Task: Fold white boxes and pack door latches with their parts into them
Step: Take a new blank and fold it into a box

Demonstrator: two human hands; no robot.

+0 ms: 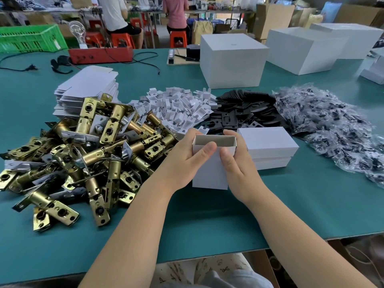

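A small white box (209, 171) stands upright in the middle of the green table, its top end open and its inside grey. My left hand (187, 159) grips its left side with the thumb across the front. My right hand (234, 159) grips the right side, thumb on the front near the top edge. Left of the box lies a big heap of brass door latches (83, 154). Behind it are white cardboard inserts (182, 107), black strike plates (241, 109) and bagged screws (336, 129). Two closed white boxes (270, 148) are stacked just right of my hands.
A stack of flat white box blanks (87, 88) lies at the back left. Large white cartons (232, 59) (305, 48) stand at the back right. A red box (99, 55) and cables sit far back. Two people sit on red stools beyond the table.
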